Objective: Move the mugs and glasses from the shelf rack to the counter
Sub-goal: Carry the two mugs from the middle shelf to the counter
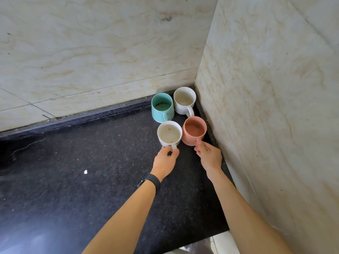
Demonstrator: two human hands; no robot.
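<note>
Left fingers pinching white mug handle, right fingers gripping pink mug handle, both on counter

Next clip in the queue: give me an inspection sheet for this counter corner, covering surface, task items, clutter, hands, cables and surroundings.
Surface: black speckled counter, dusty, with a small white speck.
Job's things: four mugs clustered in the corner: teal mug, far white mug, near white mug, terracotta mug. All upright, with residue inside. No glasses or shelf rack in view.
Clutter: nothing seen beyond the speck.
Hands: left hand grips the near white mug's handle; right hand pinches the terracotta mug's handle. Black wristband on the left wrist.
Cables: nothing seen.
Surroundings: cream marble-pattern wall tiles behind and to the right.
</note>
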